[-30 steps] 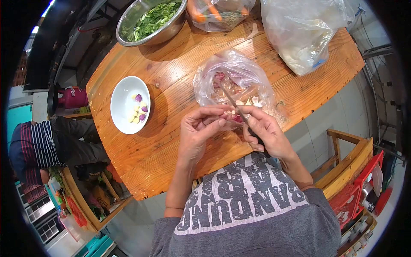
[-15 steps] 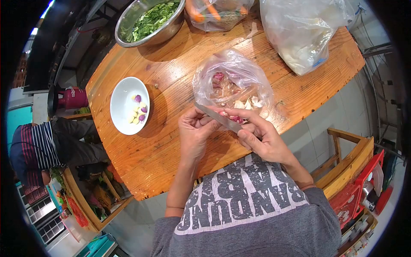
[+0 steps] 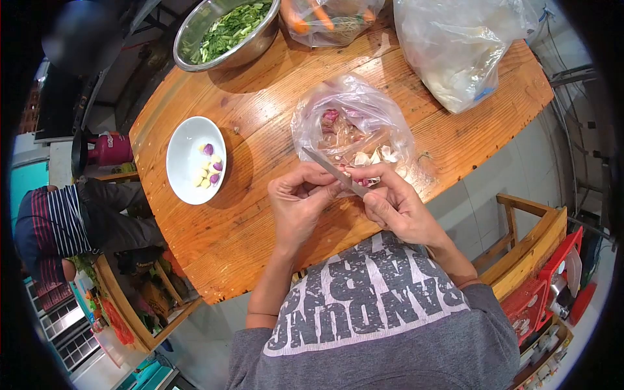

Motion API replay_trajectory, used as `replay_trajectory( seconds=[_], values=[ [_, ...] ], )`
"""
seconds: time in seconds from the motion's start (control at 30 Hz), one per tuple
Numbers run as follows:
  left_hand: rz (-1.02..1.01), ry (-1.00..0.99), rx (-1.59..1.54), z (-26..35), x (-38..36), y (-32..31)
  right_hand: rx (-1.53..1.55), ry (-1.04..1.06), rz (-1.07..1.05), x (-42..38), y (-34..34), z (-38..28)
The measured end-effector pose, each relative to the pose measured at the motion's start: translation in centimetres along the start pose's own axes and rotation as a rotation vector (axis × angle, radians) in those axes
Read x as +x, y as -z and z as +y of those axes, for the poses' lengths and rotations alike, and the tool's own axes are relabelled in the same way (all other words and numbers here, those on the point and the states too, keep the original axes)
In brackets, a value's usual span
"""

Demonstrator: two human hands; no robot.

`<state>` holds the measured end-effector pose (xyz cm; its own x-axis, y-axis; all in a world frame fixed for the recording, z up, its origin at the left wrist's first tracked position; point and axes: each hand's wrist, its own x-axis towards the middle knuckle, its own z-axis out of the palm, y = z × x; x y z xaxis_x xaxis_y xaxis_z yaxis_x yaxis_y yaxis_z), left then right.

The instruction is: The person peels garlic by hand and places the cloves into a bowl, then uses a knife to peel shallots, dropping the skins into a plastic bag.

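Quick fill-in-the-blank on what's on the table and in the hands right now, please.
1. The right hand holds a ____ by its handle.
2. The white bowl holds peeled cloves, pale and ____.
3. The metal bowl holds chopped ____.
4. Both hands work beside a clear ____ bag.

Missing: knife; purple; greens; plastic
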<state>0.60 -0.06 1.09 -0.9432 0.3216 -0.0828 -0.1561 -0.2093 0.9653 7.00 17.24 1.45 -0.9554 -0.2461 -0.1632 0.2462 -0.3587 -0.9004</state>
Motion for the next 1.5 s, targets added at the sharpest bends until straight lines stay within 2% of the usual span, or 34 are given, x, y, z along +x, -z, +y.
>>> replay_trajectory(
  seconds=[0.3, 0.4, 0.5, 0.6, 0.67, 0.9, 1.2, 1.37, 1.5],
  values=[
    [-0.076, -0.088, 0.187, -0.2, -0.3, -0.3, 0.075, 0.033, 0.059, 0.4, -0.4, 0.5],
    [-0.040, 0.037, -0.049, -0.1, 0.2, -0.7, 0.124, 0.021, 0.062, 0.4, -0.5, 0.2],
    [-0.100, 0.088, -0.199, 0.4, 0.9, -0.6, 0.224, -0.051, 0.023, 0.6, -0.1, -0.2],
    [-0.105, 0.129, -0.125, 0.4, 0.9, 0.0, 0.363, -0.142, -0.020, 0.6, 0.5, -0.6],
    [-0.103, 0.152, -0.193, 0.3, 1.0, -0.1, 0.468, -0.197, -0.041, 0.6, 0.9, -0.6],
    [-0.129, 0.188, -0.304, -0.3, 1.3, -0.1, 0.466, -0.218, 0.004, 0.7, 0.6, -0.7],
    [-0.133, 0.216, -0.186, -0.2, 1.1, -0.1, 0.451, -0.203, 0.036, 0.7, 0.6, -0.4],
    [-0.112, 0.196, -0.343, -0.5, 1.3, 0.3, 0.458, -0.183, 0.077, 0.5, 1.0, -0.4],
    [-0.115, 0.201, -0.353, -0.3, 1.3, 0.3, 0.310, -0.206, 0.088, 0.4, 0.9, -1.1]
  ],
)
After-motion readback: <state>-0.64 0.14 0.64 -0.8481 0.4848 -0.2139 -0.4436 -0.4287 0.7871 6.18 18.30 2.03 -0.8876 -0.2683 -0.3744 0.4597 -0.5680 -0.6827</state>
